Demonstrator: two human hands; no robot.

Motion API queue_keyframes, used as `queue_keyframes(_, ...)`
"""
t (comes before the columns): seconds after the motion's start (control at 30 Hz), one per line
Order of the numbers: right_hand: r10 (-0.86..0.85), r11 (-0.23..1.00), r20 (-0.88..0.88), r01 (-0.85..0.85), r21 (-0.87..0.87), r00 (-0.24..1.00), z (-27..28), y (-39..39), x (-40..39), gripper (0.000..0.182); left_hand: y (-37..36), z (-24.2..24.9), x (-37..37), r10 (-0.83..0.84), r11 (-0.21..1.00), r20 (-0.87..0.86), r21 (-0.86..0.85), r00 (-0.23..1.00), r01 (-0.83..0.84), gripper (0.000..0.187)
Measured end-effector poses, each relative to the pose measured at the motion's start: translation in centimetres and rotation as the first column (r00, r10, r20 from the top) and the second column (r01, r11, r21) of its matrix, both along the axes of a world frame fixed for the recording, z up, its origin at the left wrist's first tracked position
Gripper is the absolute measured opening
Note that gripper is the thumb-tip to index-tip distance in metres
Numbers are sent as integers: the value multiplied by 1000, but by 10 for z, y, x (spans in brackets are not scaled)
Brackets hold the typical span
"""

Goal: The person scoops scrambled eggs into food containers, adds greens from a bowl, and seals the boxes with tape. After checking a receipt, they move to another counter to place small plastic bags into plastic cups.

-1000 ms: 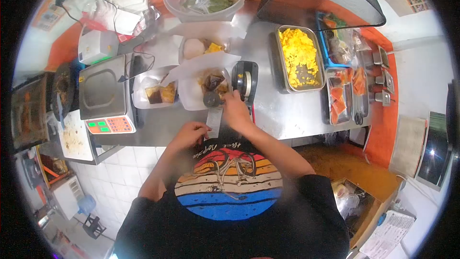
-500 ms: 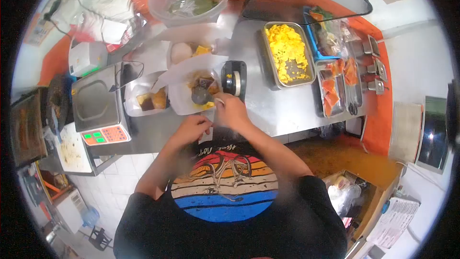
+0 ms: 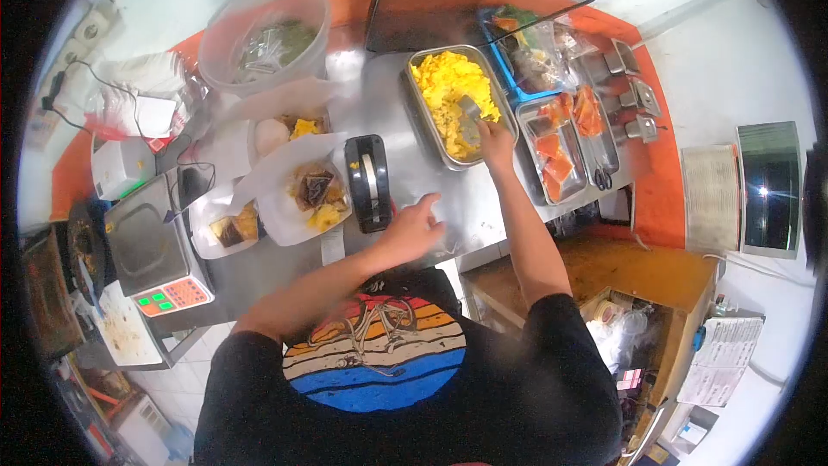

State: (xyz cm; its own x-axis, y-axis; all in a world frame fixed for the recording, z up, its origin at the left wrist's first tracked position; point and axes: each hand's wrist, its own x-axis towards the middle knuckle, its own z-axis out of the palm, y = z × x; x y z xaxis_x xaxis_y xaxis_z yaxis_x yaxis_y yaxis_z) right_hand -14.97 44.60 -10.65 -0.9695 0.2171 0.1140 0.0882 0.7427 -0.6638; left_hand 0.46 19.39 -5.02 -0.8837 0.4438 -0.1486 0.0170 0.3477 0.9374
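Note:
My right hand [image 3: 495,147] is closed around the handle of a metal spoon [image 3: 470,125], whose bowl dips into yellow scrambled egg [image 3: 453,86]. The egg lies in a deep steel tray [image 3: 420,112] on the counter. My left hand [image 3: 416,229] hovers over the counter edge, fingers apart and holding nothing. Just left of it stands a black tape dispenser [image 3: 368,198]. Beyond the dispenser sits a paper-lined box [image 3: 280,217] with yellow egg and a dark sachet inside. Two similar boxes, one holding a white mound [image 3: 271,135], stand around it.
Shallow steel trays of orange packets [image 3: 552,164] and scissors [image 3: 602,178] lie to the right, with a blue basket [image 3: 507,65] behind. A digital scale [image 3: 159,250] stands left. At the back are a clear tub [image 3: 220,60] and a dark mesh cover [image 3: 483,0].
My right hand has moved the spoon from the paper-lined box rightward into the egg tray. My left hand has moved right and opened. The camera view has shifted right.

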Motion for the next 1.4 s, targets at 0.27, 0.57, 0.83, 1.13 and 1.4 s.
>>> queue_keyframes(0.27, 120, 866, 239, -219, 450, 964, -5, -15, -11, 25, 91, -39, -71, 354, 932, 261, -17, 898, -363, 83)
queue_keyframes(0.57, 174, 940, 329, -256, 226, 928, 26, -5, -32, 27, 105, -60, -86, 439, 897, 148, -26, 886, -441, 84)
queue_keyframes(0.83, 374, 899, 314, -425, 109, 873, 1, 8, -30, 28, 104, -62, -86, 423, 897, 169, 62, 890, -438, 81)
queue_keyframes(1.13, 306, 932, 339, -353, 85, 890, 8, 22, -31, 27, 104, -21, -100, 413, 860, 426, 108, 805, -498, 87)
queue_keyframes(1.4, 378, 826, 366, -488, 283, 851, 0, 17, -42, 23, 121, -98, -133, 589, 777, 161, 153, 792, -610, 59)
